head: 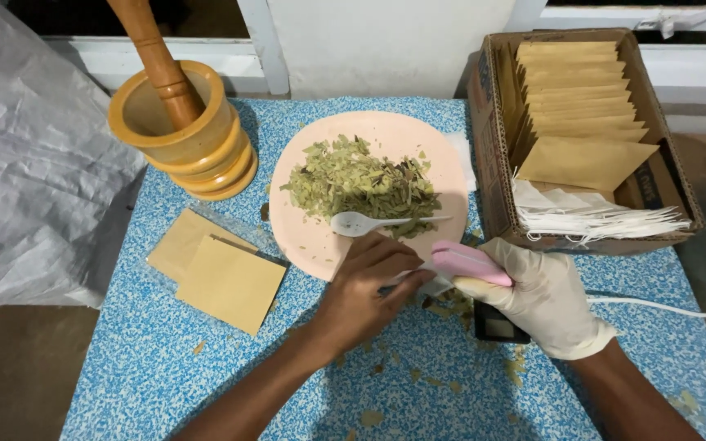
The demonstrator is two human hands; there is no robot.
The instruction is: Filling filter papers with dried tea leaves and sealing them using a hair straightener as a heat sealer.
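Closest in, the gloved right hand (545,298) is wrapped tight around a pink handheld sealer (463,263), pressing down over the blue speckled table (165,359). Bare left hand (361,294) pinches a small white bag (428,282) right at its tip. Just beyond sits a pink plate (296,237) with dried leaves (361,184) and a white spoon (353,223). Farther back: wooden mortar (181,131), cardboard box (492,163) of envelopes.

left hand (357,294): bare, no glove, no sleeve
right hand (545,294): cream latex glove, cuff at wrist, forearm unsleeved
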